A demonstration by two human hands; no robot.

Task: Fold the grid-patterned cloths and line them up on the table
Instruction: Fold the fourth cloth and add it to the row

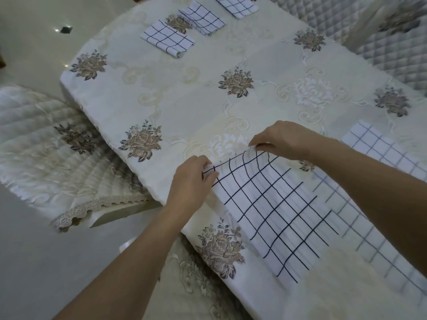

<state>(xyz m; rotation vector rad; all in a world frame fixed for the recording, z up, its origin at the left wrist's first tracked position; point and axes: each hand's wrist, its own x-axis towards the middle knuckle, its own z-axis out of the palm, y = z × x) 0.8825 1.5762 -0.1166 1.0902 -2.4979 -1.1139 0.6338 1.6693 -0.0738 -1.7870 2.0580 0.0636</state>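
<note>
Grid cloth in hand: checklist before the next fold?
1. Left hand pinches one far corner of the grid cloth: ok.
2. Right hand pinches the other far corner: ok.
3. Far edge lifted, rest lying on the table: ok.
4. Near corners square for matching: cannot tell, blurred.
5. Apart from the unfolded cloth under the right forearm: cannot tell.
6. Three folded cloths in a row at the far side: ok.
</note>
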